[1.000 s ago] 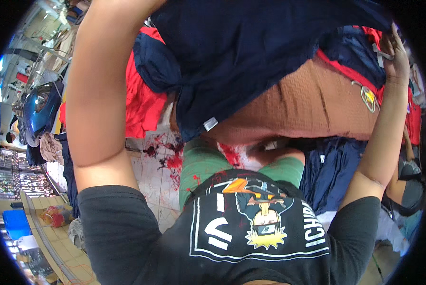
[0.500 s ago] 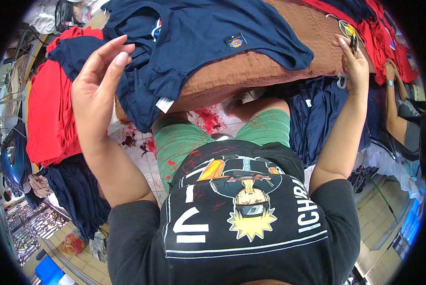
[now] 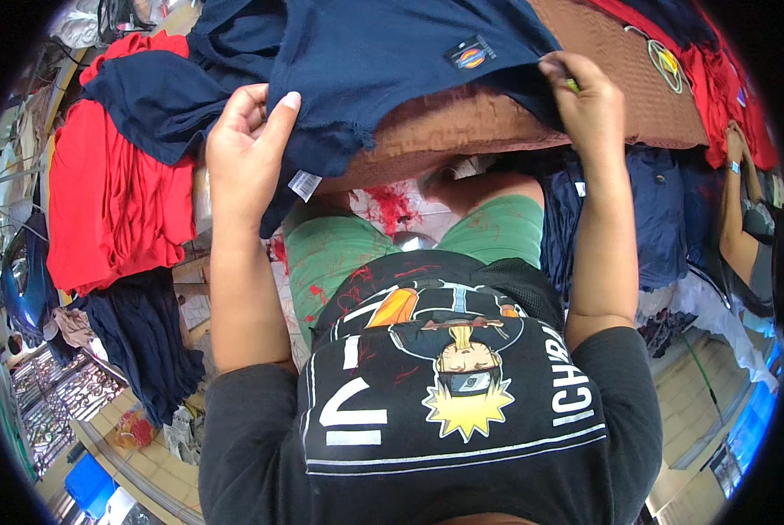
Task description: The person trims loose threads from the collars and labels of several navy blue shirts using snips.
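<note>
A navy shirt (image 3: pixel 383 61) with a small dark sewn patch (image 3: pixel 470 54) lies spread over a brown cloth-covered cushioned surface (image 3: pixel 462 140). At its left part, my left hand (image 3: pixel 245 144) pinches the fabric between thumb and curled fingers. My right hand (image 3: pixel 589 105) is closed on the shirt's right edge, lifting it a little. A bit of something yellow-green (image 3: pixel 573 85) shows inside that hand; most of it is hidden by the fingers. A white tag (image 3: pixel 304 185) hangs from the shirt's near edge, beside my left hand.
Red garments (image 3: pixel 116 201) are piled at the left, with navy cloth (image 3: pixel 142 341) below. More navy garments (image 3: pixel 645 210) hang at the right. A looped cord with a yellow piece (image 3: pixel 665 61) lies at the far right. Another person's arm (image 3: pixel 735 188) reaches in there.
Both hands have come down from the air onto the shirt and taken hold of it. The right moved left, the left moved right. The shirt's right edge is raised and its cloth shifted.
</note>
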A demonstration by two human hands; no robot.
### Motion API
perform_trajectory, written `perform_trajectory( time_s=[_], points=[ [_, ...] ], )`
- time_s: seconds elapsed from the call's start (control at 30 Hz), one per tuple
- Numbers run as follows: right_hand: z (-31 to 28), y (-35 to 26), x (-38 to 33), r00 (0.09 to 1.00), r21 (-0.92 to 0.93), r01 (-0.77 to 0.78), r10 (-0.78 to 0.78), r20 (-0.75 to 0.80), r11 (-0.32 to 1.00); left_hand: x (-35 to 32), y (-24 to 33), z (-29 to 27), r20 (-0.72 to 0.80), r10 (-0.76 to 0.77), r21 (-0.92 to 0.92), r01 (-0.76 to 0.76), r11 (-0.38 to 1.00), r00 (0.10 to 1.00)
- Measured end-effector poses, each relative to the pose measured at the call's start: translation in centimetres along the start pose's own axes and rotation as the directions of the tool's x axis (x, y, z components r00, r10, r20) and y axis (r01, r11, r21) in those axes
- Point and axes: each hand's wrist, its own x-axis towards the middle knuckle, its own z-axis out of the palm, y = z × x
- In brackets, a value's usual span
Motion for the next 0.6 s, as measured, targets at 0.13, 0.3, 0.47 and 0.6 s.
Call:
perform_trajectory(
  time_s=[0.13, 0.3, 0.47, 0.6],
  points=[
    [-2.6, -0.5, -0.5, 0.975, -0.059, -0.006, 0.019, 0.222, 0.998, -1.2, 1.7, -2.1, 0.072, -0.290, 0.841, 0.098, 0.532, 0.954],
    [-3.8, -4.0, -0.7, 0.947, -0.019, -0.049, 0.052, 0.316, 0.999, -0.3, 2.3, 1.6, 0.230, 0.309, 0.758, -0.369, 0.537, 0.923],
    [-0.2, -6.8, -1.1, 0.958, 0.354, 0.104, -0.189, 0.217, 0.930, 0.4, -2.1, 8.0, 0.414, 0.359, 0.548, -0.544, 0.636, 0.836],
    [2.5, -5.9, -2.6, 0.946, 0.320, -0.071, -0.038, 0.322, 0.945, -0.1, -4.9, 9.3, 0.308, 0.329, 0.597, -0.451, 0.664, 0.893]
  ],
)
